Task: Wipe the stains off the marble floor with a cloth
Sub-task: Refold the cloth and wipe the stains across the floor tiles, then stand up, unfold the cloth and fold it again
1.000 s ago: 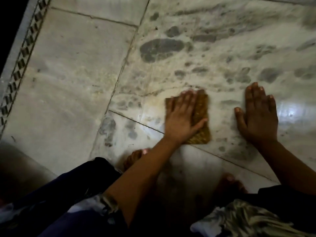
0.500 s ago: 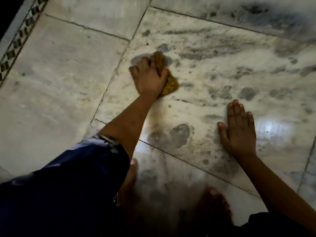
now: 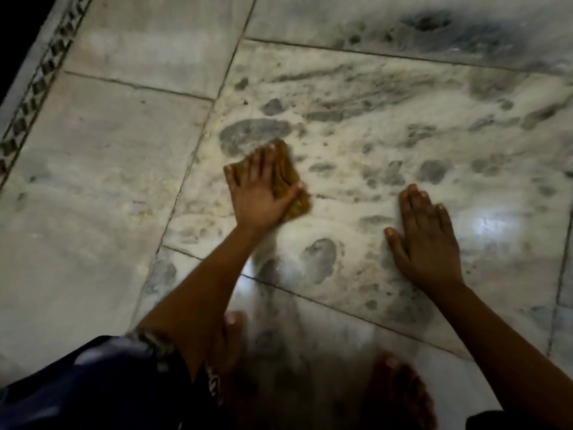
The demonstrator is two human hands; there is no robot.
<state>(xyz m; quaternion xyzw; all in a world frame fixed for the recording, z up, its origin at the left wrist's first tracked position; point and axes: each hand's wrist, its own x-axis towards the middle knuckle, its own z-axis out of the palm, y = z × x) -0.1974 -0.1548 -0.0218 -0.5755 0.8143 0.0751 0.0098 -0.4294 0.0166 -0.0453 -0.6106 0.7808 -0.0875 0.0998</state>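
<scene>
Your left hand (image 3: 259,189) lies flat, fingers straight, pressing the cloth (image 3: 290,181) onto the floor (image 3: 93,187) just below a large grey stain (image 3: 254,133). Your right hand (image 3: 426,240) rests open, palm down on the marble, holding nothing, well apart from the cloth.

Mustard cloth (image 3: 288,184), grey-mottled white marble floor (image 3: 387,144)

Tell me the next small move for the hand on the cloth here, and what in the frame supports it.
Probably push the cloth forward and slightly left, over the large dark grey patch just beyond its far edge. The left hand presses flat on the cloth, and the patch lies right past the fingertips. The right hand rests flat on the marble floor, seemingly as a brace, so it can stay put.
</scene>
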